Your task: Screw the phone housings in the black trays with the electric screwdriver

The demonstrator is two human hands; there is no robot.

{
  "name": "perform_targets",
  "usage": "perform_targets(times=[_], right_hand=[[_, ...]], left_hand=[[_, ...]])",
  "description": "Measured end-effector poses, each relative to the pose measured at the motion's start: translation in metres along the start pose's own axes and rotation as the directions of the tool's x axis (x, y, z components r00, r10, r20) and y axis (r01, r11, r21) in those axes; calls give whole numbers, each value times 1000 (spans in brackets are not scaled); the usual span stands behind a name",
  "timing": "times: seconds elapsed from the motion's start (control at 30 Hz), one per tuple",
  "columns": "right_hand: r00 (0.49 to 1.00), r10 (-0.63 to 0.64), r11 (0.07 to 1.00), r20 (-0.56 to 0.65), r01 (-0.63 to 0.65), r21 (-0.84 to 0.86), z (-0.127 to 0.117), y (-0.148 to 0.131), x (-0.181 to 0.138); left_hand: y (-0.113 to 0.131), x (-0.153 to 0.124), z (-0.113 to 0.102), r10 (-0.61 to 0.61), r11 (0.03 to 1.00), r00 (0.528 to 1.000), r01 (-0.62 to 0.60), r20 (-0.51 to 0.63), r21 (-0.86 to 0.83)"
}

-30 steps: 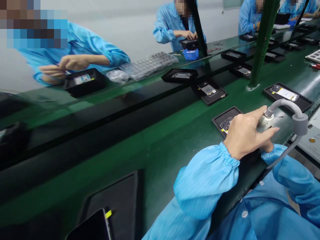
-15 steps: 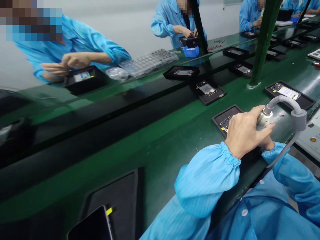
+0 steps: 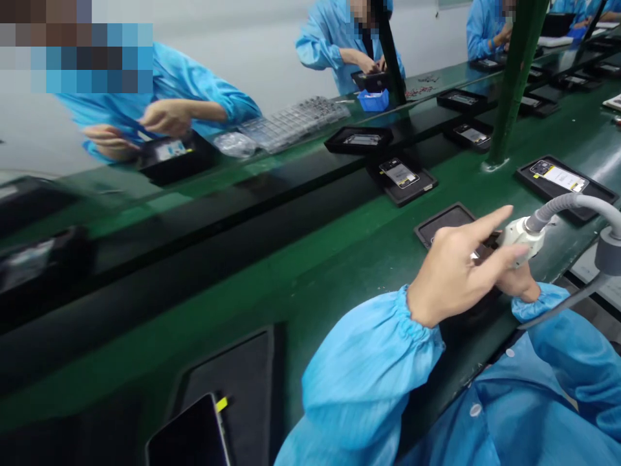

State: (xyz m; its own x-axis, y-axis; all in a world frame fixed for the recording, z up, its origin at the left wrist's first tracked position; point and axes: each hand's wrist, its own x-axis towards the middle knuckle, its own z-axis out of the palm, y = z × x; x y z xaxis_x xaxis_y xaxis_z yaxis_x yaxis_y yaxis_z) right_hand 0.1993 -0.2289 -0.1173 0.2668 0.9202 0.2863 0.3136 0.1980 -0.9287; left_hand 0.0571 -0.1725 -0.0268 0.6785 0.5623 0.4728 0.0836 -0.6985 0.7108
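My left hand [image 3: 451, 275] hovers over a black tray [image 3: 444, 220] on the green belt, its index finger stretched out and the other fingers spread, their tips resting against a white hand tool [image 3: 521, 234]. A grey ribbed hose [image 3: 567, 204] curves away from the tool to the right. My right hand [image 3: 522, 283] is mostly hidden behind the left; it sits under the tool and grips it. My hands cover whatever lies in the tray.
Black trays with phones lie on the belt at mid-frame [image 3: 402, 175], right [image 3: 563, 178] and bottom left [image 3: 242, 375]. A green post [image 3: 509, 84] stands on the belt. Across it, people in blue coats work beside a clear parts tray [image 3: 291, 123] and a blue bin [image 3: 373, 100].
My left hand has lifted off the tray and drawn back to the left, its fingers now spread. The white tool has tipped from upright to nearly level.
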Motion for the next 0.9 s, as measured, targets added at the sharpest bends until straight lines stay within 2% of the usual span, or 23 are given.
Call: perform_targets(times=[0.07, 0.1, 0.17, 0.27, 0.33, 0.37, 0.43, 0.5, 0.57, 0.63, 0.7, 0.77, 0.83, 0.9], right_hand=[[999, -37, 999, 30, 38, -27, -3, 7, -1], [997, -56, 996, 58, 59, -62, -5, 11, -2], [991, -76, 986, 110, 91, -136, -8, 17, -3], [988, -70, 978, 140, 95, -183, -14, 16, -1], [987, -70, 985, 145, 92, -149, -22, 9, 2], [988, -88, 987, 131, 104, -121, -29, 4, 4], [991, -126, 982, 41, 131, -137, -47, -2, 8], [987, -150, 944, -61, 125, -307, -71, 5, 13], [983, -166, 851, -73, 105, -514, -97, 26, 20], [982, -190, 788, -8, 148, -598, -123, 56, 32], [978, -168, 738, 122, 207, -642, -146, 83, 48], [964, -115, 616, 241, 259, -744, -163, 98, 59], [955, -106, 459, 278, 295, -838, -164, 97, 61], [941, -222, 387, 254, 324, -863, -143, 86, 50]], left_hand=[[-15, -18, 0, -55, 995, 995, 62, -82, 84], [-25, -30, 4, -93, 982, 993, 103, -74, 158], [-43, -56, 18, -195, 935, 979, 169, 54, 313], [-60, -88, 46, -316, 879, 894, 148, 319, 453], [-63, -101, 61, -330, 866, 852, 102, 405, 490], [-64, -105, 66, -327, 863, 848, 88, 416, 497], [-64, -111, 70, -317, 864, 860, 88, 400, 496], [-65, -115, 70, -299, 876, 875, 94, 381, 473], [-66, -119, 68, -277, 887, 885, 86, 373, 454], [-67, -122, 67, -248, 893, 897, 64, 367, 446], [-65, -127, 64, -218, 890, 915, 43, 341, 453], [-61, -135, 57, -192, 873, 943, 39, 271, 485], [-59, -151, 41, -169, 838, 975, 66, 142, 541], [-60, -176, 14, -171, 783, 984, 166, -50, 599]])
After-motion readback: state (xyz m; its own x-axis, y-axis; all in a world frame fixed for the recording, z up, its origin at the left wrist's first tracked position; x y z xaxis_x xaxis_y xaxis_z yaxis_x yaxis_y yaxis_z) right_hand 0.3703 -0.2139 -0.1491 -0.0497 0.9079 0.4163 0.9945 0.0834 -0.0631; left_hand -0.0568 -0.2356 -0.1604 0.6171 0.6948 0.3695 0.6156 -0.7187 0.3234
